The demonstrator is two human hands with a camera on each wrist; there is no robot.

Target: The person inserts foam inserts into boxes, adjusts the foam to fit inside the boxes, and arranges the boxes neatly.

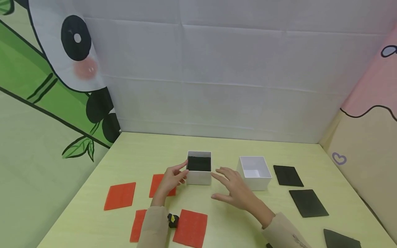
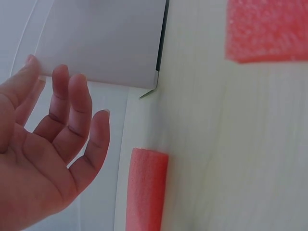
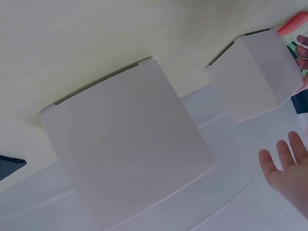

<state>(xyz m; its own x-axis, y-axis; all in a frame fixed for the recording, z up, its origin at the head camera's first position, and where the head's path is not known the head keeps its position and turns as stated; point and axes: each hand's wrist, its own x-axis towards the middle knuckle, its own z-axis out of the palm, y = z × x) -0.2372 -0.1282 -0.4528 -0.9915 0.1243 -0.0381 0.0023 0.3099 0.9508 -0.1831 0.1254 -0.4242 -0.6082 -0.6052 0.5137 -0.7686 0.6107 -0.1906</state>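
The left white box (image 1: 199, 178) stands near the middle of the table with a black square sheet (image 1: 199, 164) inside it. My left hand (image 1: 172, 178) is at its left side, thumb and index fingertips right at the rim, the other fingers loosely bent. In the left wrist view those fingertips meet the edge of the box wall (image 2: 103, 41). My right hand (image 1: 234, 189) hovers between the two boxes, fingers spread and holding nothing. Just beyond it is the right white box (image 1: 255, 183), whose bare inside shows.
Several red foam squares, one of them (image 1: 120, 196) at far left, lie around my left arm. Black squares form a column along the right, the middle one (image 1: 308, 203) flat on the table (image 1: 223, 144). A white cloth wall (image 1: 217, 86) rises behind the table.
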